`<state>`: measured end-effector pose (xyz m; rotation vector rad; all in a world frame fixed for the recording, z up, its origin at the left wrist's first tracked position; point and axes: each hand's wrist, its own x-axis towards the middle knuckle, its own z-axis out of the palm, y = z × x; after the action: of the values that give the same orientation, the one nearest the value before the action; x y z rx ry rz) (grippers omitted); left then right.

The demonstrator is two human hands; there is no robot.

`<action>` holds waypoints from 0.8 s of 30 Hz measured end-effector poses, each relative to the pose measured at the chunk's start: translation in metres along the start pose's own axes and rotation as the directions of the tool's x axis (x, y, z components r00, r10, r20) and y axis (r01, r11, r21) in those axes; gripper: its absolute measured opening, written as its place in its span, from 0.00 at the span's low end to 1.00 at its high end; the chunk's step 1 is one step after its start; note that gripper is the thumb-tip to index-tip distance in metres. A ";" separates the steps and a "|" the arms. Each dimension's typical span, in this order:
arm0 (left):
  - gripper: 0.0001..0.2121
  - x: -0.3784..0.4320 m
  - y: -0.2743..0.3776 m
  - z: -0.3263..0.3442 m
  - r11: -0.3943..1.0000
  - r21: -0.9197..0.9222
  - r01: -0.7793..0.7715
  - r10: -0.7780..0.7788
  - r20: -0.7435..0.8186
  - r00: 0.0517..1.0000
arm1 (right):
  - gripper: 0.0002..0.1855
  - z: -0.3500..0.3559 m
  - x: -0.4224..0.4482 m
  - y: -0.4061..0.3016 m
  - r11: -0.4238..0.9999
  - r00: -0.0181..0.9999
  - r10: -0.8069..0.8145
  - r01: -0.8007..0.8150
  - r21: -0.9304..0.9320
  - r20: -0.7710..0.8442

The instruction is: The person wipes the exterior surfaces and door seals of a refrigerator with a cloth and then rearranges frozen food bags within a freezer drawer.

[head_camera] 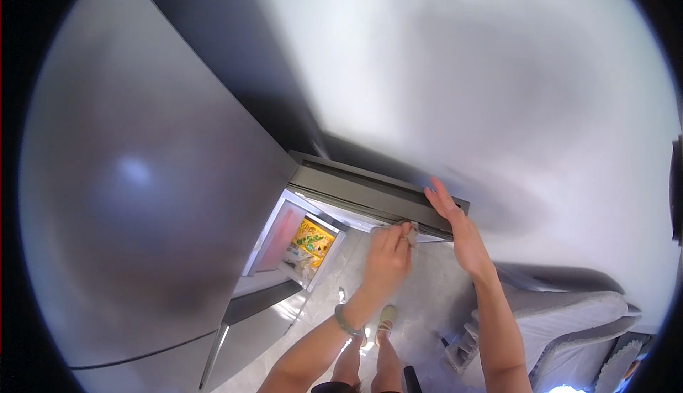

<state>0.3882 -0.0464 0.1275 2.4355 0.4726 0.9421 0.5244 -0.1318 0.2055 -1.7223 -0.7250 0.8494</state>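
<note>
A refrigerator's lower door [368, 185] stands ajar, its top edge and rubber gasket facing me. My left hand [388, 257], with a bangle on the wrist, pinches a crumpled greyish cloth [411, 233] against the gasket side of the door. At the door's outer corner rests my right hand [461, 233], fingers spread over the top edge, with nothing seen in its grip. Inside the compartment, left of my left hand, a pulled-out drawer [325, 265] holds a yellow printed food package [314, 238] and some clear plastic bags.
The large upper refrigerator door [133, 179] fills the left side. Another lower door [256, 329] stands open at the lower left. Chairs with light fabric covers [565, 313] are at the lower right. My feet stand on grey floor tiles [432, 270]; a pale wall [480, 72] rises beyond the door.
</note>
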 end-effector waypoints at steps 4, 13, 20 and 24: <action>0.17 -0.002 0.017 0.017 1.000 -0.016 0.006 -0.005 0.052 0.999 | 0.31 -0.001 0.003 0.001 0.999 1.000 -0.006 0.005 0.034 0.028; 0.08 -0.005 0.034 0.030 0.935 -0.350 0.060 -0.033 0.084 0.996 | 0.33 0.005 0.009 0.004 0.997 1.000 -0.016 0.015 -0.080 -0.006; 0.01 -0.042 0.051 0.012 0.729 -0.391 0.562 -0.212 0.651 0.728 | 0.38 -0.026 -0.038 0.057 0.951 0.937 -0.174 0.239 0.195 -0.301; 0.08 -0.072 0.047 -0.010 0.318 -0.537 0.781 -0.342 0.704 0.623 | 0.28 0.018 -0.111 0.060 0.957 0.931 -0.275 0.239 -0.165 -0.242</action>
<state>0.3369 -0.1162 0.1215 1.3056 0.5237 0.0987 0.4507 -0.2275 0.1659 -1.7669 -0.8184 0.3886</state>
